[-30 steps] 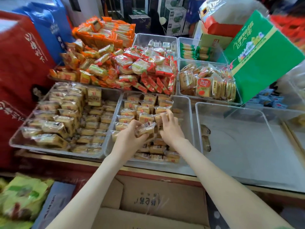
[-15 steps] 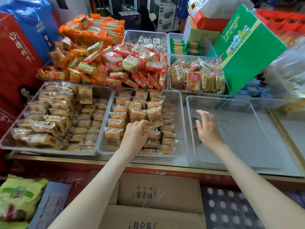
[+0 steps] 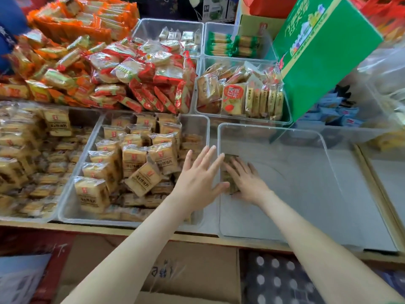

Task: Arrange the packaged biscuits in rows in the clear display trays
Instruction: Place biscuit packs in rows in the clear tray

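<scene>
grey counter (image 3: 359, 172) spreads at 3 o'clock. near centre, the right hand (image 3: 246, 179) lies flat, fingers straight, on biscuit packs (image 3: 229, 170) against the left wall of a clear tray (image 3: 306, 205). at its 9 o'clock the left hand (image 3: 197, 178), fingers spread, hovers over a full tray (image 3: 98, 220). a green box (image 3: 324, 53) leans at 1 o'clock.

Finding: the right hand (image 3: 245, 181) lies flat over the biscuit packets (image 3: 229, 160) at the left wall of the near-empty tray (image 3: 274, 126). The thumb of the left hand (image 3: 197, 179) overlaps their near corner. Their number cannot be told. Contents of the far-left tray (image 3: 26, 219) are blurred and cut off at the edge of view. Print on the biscuit packets is too smeared to read. The cardboard box (image 3: 192, 273) runs off the bottom edge.
</scene>
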`<state>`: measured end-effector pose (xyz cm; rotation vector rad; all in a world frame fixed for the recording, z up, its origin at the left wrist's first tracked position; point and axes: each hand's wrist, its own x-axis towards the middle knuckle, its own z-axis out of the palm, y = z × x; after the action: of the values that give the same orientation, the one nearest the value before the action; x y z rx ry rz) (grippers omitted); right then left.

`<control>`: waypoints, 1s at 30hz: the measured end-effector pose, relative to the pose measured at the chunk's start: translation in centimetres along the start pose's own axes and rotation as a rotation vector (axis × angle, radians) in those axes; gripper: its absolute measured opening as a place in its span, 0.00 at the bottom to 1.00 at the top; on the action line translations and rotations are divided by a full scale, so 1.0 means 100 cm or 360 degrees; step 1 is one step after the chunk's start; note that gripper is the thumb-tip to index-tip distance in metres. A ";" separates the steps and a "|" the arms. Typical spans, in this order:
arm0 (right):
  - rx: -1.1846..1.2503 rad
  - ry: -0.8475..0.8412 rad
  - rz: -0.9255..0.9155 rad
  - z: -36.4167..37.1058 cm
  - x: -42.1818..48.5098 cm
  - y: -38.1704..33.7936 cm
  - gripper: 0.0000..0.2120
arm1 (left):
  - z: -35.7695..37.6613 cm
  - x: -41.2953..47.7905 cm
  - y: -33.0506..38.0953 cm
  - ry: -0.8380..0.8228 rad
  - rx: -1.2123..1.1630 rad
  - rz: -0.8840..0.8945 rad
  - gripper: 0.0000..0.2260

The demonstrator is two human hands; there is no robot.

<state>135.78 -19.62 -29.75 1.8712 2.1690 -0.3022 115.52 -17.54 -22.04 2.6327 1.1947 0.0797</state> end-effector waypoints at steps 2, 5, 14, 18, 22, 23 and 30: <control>0.0118 0.0020 -0.0112 -0.004 0.009 0.007 0.41 | 0.005 0.011 0.002 -0.0116 -0.0002 -0.0023 0.33; 0.0543 0.0295 -0.0235 -0.010 0.014 0.020 0.34 | 0.010 0.017 -0.002 -0.0175 0.0015 -0.0023 0.33; 0.1194 0.0580 0.0498 -0.020 0.045 0.027 0.28 | 0.014 0.017 -0.005 -0.0099 -0.0147 -0.0029 0.36; 0.1758 0.0452 0.0507 -0.019 0.039 0.014 0.38 | 0.014 0.018 -0.004 -0.0081 -0.0212 -0.0035 0.35; 0.1555 0.0362 0.0334 -0.006 0.039 0.010 0.46 | 0.013 0.018 -0.003 -0.0086 -0.0213 -0.0033 0.35; 0.1570 0.0446 0.0369 -0.006 0.040 0.009 0.44 | 0.013 0.018 -0.004 -0.0079 -0.0219 -0.0033 0.35; 0.2253 0.0389 0.0666 -0.005 0.049 0.020 0.28 | 0.013 0.017 -0.002 -0.0083 -0.0224 -0.0016 0.34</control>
<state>137.04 -14.54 -30.85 3.0140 1.5815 -1.9569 116.68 -16.36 -23.40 2.4915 1.1418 0.0898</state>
